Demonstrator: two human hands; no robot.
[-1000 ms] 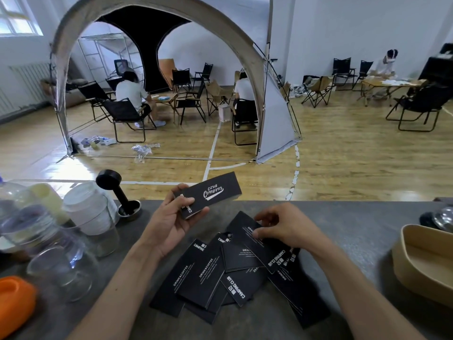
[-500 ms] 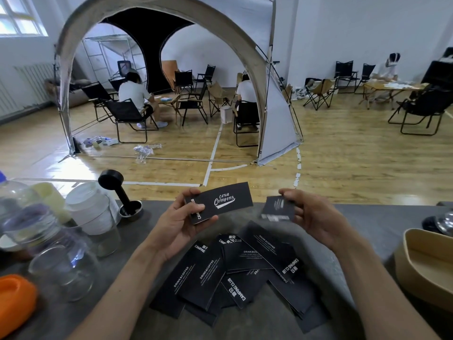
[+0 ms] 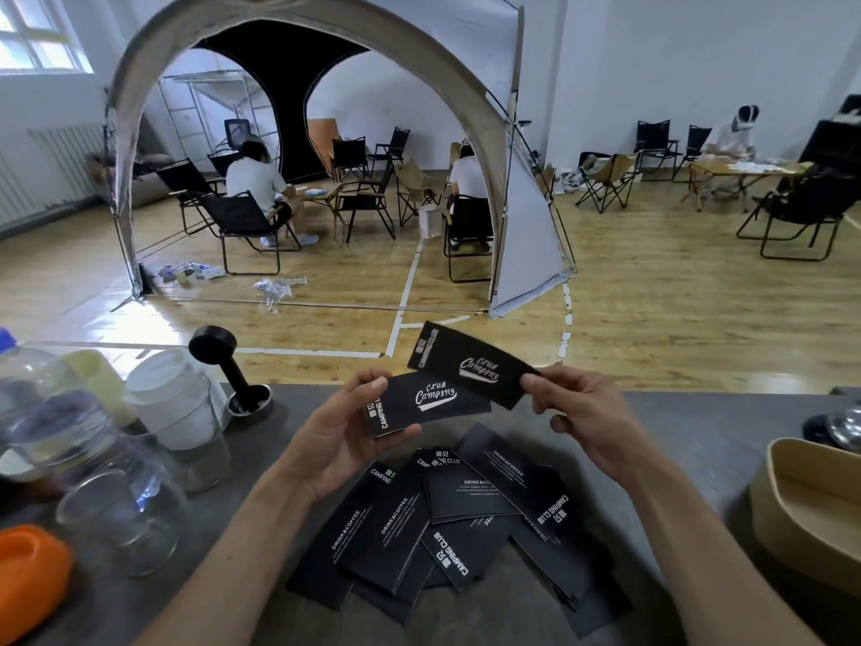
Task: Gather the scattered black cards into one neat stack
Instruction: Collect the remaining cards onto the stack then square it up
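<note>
Several black cards (image 3: 447, 524) with white print lie fanned and overlapping on the grey table (image 3: 699, 440) in front of me. My left hand (image 3: 345, 435) holds one black card (image 3: 428, 403) by its left end, above the pile. My right hand (image 3: 582, 412) pinches a second black card (image 3: 470, 370) by its right end. This second card hangs tilted just above and to the right of the first, overlapping its upper right corner.
At the left stand clear glass jars (image 3: 121, 515), a white cup stack (image 3: 181, 403), a black tamper (image 3: 228, 366) in a metal dish and an orange object (image 3: 28, 571). A beige tray (image 3: 815, 515) sits at the right edge. Beyond the table are chairs, a tent arch and seated people.
My right hand lifted a card off the pile, turned it face up and brought it left to the card in my left hand. My left hand stayed roughly in place.
</note>
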